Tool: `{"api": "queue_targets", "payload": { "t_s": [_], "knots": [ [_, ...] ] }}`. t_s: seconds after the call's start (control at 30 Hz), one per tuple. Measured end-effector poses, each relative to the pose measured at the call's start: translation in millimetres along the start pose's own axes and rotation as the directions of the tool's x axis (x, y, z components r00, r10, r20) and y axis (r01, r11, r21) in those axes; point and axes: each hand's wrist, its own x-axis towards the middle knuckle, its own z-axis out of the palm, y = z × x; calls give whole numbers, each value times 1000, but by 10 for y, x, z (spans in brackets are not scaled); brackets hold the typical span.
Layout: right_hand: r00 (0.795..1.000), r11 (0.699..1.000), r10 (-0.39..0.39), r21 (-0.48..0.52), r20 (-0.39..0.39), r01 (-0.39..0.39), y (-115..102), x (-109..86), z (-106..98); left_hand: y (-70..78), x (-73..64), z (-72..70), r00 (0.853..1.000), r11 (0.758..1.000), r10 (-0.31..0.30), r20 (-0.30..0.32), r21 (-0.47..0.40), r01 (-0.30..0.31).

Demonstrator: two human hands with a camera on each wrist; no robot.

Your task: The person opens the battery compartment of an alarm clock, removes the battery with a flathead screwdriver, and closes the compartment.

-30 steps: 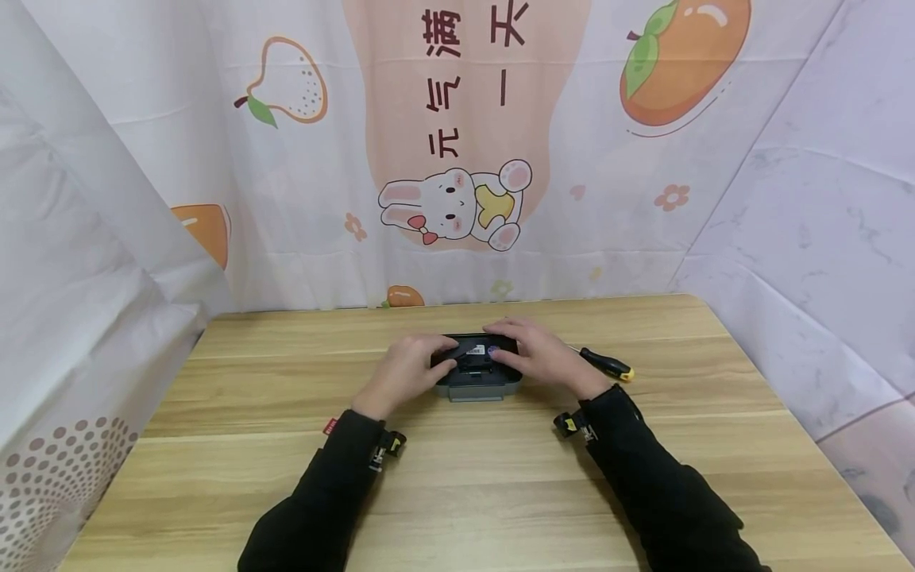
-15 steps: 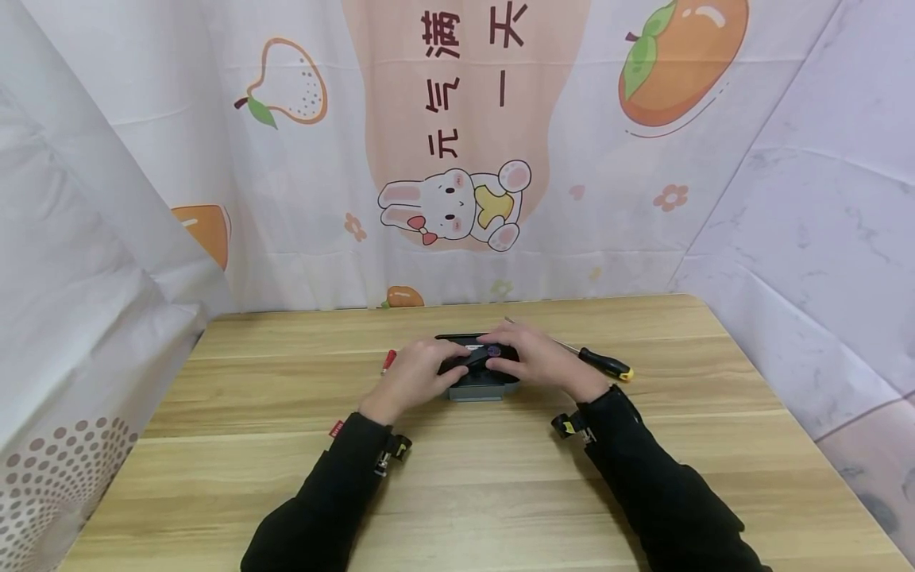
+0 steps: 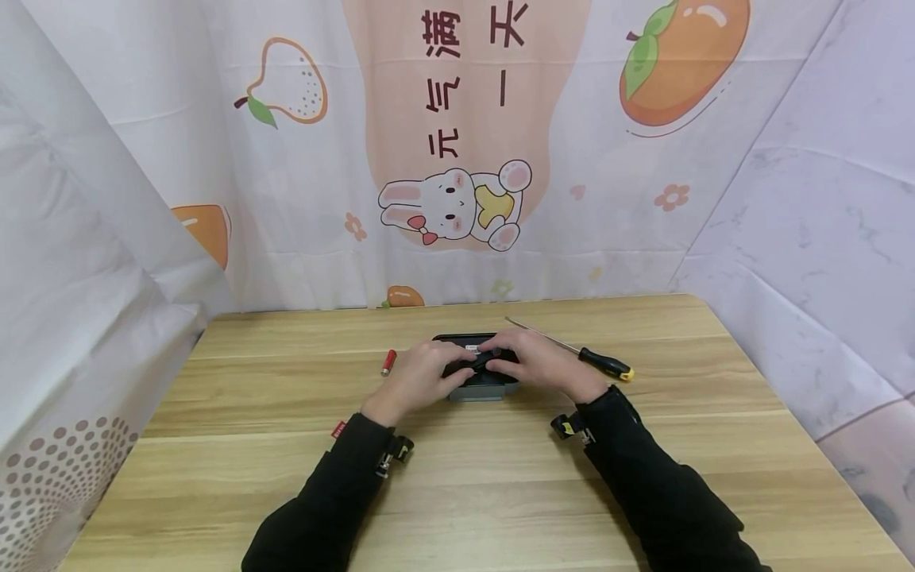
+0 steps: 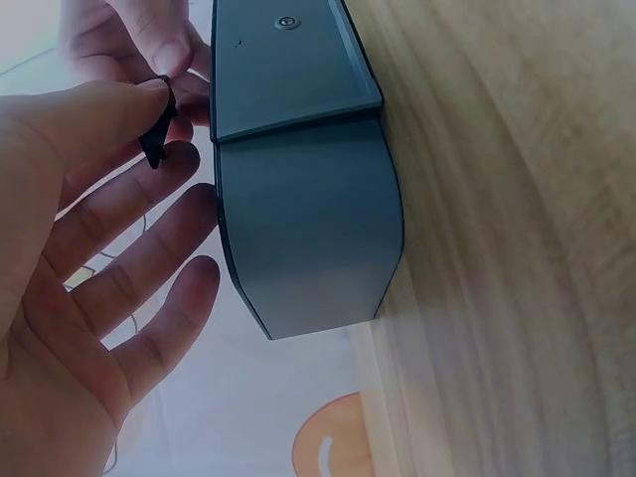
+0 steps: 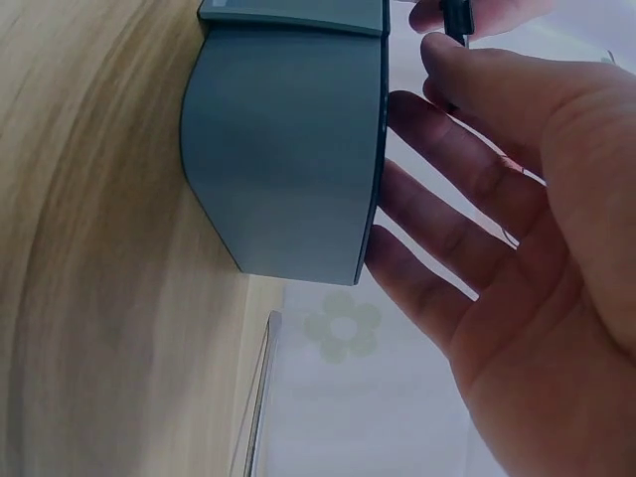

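Observation:
A grey box-shaped device lies on the table with its black recessed side up; a white label shows inside. Just above it, my left hand pinches a small black plastic piece between thumb and forefinger. My right hand pinches the same black piece from the other side, and its lower fingers lie along the device's edge. The left hand's lower fingers are close to the opposite edge. Fingers hide much of the recess and part of the piece.
Left of the device lies a red battery-like cylinder on the wooden table. A screwdriver with a black and yellow handle lies on the right, its shaft running behind my right hand. A printed curtain hangs at the back.
My left hand has moved right with the black piece, bringing it to the right hand, which now pinches it too. The red cylinder has come into sight. The device stays in place.

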Motion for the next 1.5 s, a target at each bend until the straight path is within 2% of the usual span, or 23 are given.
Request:
{"api": "queue_targets", "payload": {
  "t_s": [0.37, 0.7, 1.1, 1.23, 1.5],
  "knots": [
    [1000, 1000, 6, 17, -4, -6, -21, -2, -6, -5, 5, 25, 999, 1000, -18, -39, -13, 17],
    [1000, 999, 4, 48, -16, -4, 7, -3, 0, 6, 4, 17, 997, 998, -59, -41, 0, 59],
    [1000, 999, 1, 39, -13, 0, 30, 2, 6, 13, 6, 31, 996, 997, -68, -53, 40, 71],
    [1000, 999, -1, 33, -3, 1, 22, -4, -1, 7, 1, 48, 997, 995, -61, -55, 75, 65],
    [1000, 1000, 12, 14, 16, -13, 13, -7, -6, -1, -15, 96, 998, 980, -6, -60, 199, 18]
  ]
}}
